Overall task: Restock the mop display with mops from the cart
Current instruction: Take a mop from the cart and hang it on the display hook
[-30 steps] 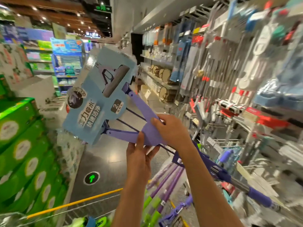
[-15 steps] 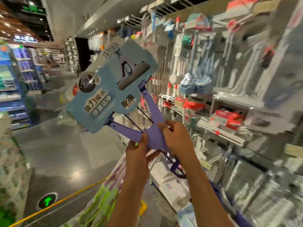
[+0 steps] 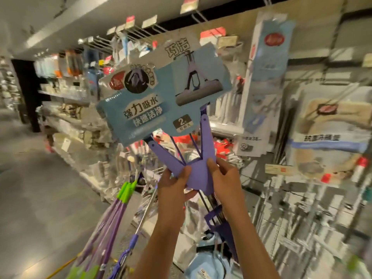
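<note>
Hanging step: both hands held one mop (image 3: 193,154) raised in front of the display (image 3: 302,109); judged, the task was mid-transfer, with the mop not yet on a hook.
Left hand (image 3: 173,184): fingers were curled round the left edge of the purple yoke, thumb on its face.
Right hand (image 3: 225,178): fingers pinched the right edge of the same yoke.
Mop position: its head, under a blue card sleeve (image 3: 161,101), stood uppermost and tilted; the handle ran down toward the cart (image 3: 145,214) below.
Technique, judged: keep the two-handed grip low on the yoke, level the head, align the card's top with a free hook (image 3: 199,17), then lower gently.
Risk, judged: the long handle could snag on cart contents.
Count, mops in hand: one.
Count, hands engaged: two.
Count, handles left in cart (image 3: 112,216): several purple and green; blur prevented an exact count.
Count, hanging packs on display: too blurred to total.
</note>
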